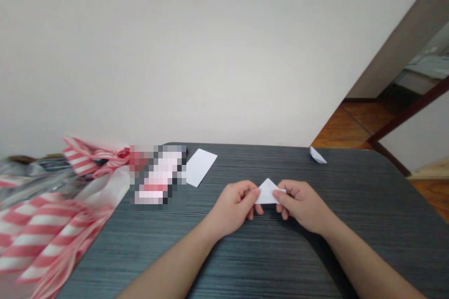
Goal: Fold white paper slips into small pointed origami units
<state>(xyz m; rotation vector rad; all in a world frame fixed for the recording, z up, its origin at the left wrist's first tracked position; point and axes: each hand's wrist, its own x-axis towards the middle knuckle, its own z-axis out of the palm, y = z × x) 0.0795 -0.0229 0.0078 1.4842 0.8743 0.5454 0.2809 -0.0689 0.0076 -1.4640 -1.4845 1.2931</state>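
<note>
Between my hands is a small piece of white folded paper point(267, 192), shaped like a triangle with its point up and away from me. My left hand point(235, 206) pinches its left corner, thumb on top and fingers underneath. At the right corner my right hand point(300, 204) pinches it in the same manner. The fingertips behind the paper are partly hidden. Both hands are just above the dark table point(224, 252). Farther back on the left lies a flat white sheet of paper point(201, 167).
Another folded white paper point(317, 155) rests at the table's back right edge. A blurred-out rectangular object point(157, 175) lies at the left. Red-and-white striped fabric point(42, 233) and clear plastic are heaped beyond the left edge. A pale wall point(224, 56) rises behind the table.
</note>
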